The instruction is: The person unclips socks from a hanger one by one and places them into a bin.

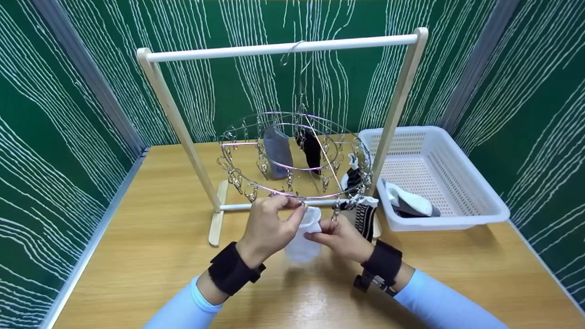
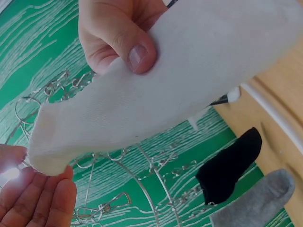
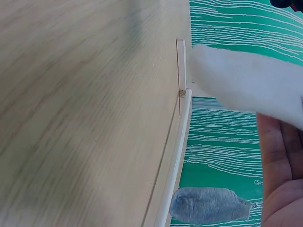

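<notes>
A white sock (image 1: 302, 244) hangs below the front rim of a round metal sock hanger (image 1: 292, 195). My left hand (image 1: 274, 221) pinches a small metal clip on that rim, its fingertips right at the sock's cuff. In the left wrist view a bright glint shows between the left fingers (image 2: 40, 198) beside the cuff. My right hand (image 1: 343, 240) grips the sock's upper side, the thumb (image 2: 139, 54) flat on the fabric. Lower in the right wrist view, the sock's toe end hangs free.
A grey sock (image 1: 277, 153), a black sock (image 1: 311, 151) and patterned black-and-white socks (image 1: 365, 219) hang from the hanger. It hooks over the white bar (image 1: 283, 49) of a wooden stand. To the right, a white basket (image 1: 475, 183) holds a grey-and-white sock (image 1: 413, 201).
</notes>
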A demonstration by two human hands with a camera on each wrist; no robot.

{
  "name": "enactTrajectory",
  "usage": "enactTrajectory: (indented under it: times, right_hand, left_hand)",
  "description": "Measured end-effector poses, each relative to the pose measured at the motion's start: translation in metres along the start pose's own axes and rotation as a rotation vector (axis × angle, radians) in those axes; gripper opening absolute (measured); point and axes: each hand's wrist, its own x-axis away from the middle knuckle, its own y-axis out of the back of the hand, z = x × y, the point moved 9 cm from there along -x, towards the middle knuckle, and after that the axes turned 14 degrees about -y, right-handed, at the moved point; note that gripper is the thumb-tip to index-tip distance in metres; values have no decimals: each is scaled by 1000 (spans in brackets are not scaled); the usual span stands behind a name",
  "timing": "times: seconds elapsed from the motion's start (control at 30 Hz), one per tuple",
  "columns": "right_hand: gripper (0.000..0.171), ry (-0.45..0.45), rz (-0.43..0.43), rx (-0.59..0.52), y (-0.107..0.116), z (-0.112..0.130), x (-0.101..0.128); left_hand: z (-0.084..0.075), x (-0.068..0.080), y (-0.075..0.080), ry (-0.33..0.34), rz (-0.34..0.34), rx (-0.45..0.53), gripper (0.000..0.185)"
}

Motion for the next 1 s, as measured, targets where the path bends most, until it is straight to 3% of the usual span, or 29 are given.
enactTrajectory:
  times: [0.17, 0.43, 0.67, 1.0]
  right_hand:
    - [13, 38, 24, 38, -2, 3, 1]
    - [12, -19, 87, 93, -3, -2, 11]
    - [11, 79, 98, 188, 1, 7, 25]
    - [13, 220, 83, 161, 26, 33, 38]
  left_hand:
    - [-2, -1, 1, -31, -5, -15, 6]
    - [-1, -1, 5, -31, -17, 4, 7]
    - [7, 3, 8, 26, -12, 14, 4]
    - [14, 7, 15, 72, -16, -22, 6]
